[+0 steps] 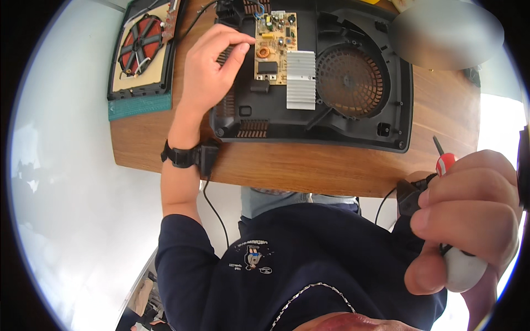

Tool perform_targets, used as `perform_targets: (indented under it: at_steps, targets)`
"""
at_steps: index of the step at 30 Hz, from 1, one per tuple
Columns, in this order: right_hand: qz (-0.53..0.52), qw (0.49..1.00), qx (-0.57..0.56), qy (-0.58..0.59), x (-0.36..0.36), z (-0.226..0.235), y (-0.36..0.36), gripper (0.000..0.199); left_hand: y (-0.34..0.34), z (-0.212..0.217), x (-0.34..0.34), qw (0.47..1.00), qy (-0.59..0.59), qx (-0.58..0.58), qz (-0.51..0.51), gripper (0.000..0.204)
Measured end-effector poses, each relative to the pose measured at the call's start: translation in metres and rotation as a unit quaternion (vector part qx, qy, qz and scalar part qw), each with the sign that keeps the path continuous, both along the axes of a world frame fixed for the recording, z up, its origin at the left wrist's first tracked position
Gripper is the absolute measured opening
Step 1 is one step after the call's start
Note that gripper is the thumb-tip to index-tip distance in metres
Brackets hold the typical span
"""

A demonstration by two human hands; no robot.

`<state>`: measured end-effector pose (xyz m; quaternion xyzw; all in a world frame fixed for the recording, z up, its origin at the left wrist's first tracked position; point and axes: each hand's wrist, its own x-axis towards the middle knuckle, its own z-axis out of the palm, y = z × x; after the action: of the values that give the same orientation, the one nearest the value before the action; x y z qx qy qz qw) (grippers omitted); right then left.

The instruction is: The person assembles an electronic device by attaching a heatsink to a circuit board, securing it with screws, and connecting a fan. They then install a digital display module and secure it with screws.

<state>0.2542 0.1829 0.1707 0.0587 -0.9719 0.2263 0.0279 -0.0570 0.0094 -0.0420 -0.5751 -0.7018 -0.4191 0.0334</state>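
Observation:
My left hand [212, 69] reaches over the left side of a black plastic housing [265, 118]. Its index fingertip is at the left edge of a tan circuit board [281, 44], with the thumb slightly apart from it; no object shows between them. On the board are a copper-wound ring coil [263, 52], a black block and small parts. A ribbed silver heat sink [301, 80] covers its lower right. Raised close at the right, my right hand [469, 215] wraps round a screwdriver [445, 164] with a red and white collar, its dark shaft pointing up and the pale handle end showing below.
A round vent grille [349, 81] fills the housing's right half. At the far left a black-framed panel with a red and black coil [141, 45] lies over a green mat [138, 106]. The wooden table's [287, 165] front edge runs before me. Black cords [212, 207] hang from wrist straps.

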Motion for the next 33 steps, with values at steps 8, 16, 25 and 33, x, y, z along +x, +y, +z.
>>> perform_targets:
  at_steps: [8, 16, 25, 33]
  targets:
    - [0.010, 1.000, 0.005, 0.021, 0.005, -0.004, -0.008, 0.050, -0.001, 0.002, -0.001, 1.000, -0.010, -0.003, 0.008, 0.007]
    - [0.037, 0.986, -0.046, 0.158, 0.013, -0.030, 0.007, 0.048, 0.001, 0.000, 0.000, 1.000, -0.011, -0.003, 0.002, 0.007]
    - [0.030, 0.993, -0.040, 0.105, 0.004, -0.017, -0.001, 0.042, -0.001, 0.000, 0.000, 1.000, 0.001, -0.005, 0.012, 0.008]
    - [0.086, 0.956, -0.062, 0.273, 0.014, -0.020, 0.011, 0.035, 0.003, 0.000, 0.000, 1.000, -0.024, -0.001, 0.001, 0.007]
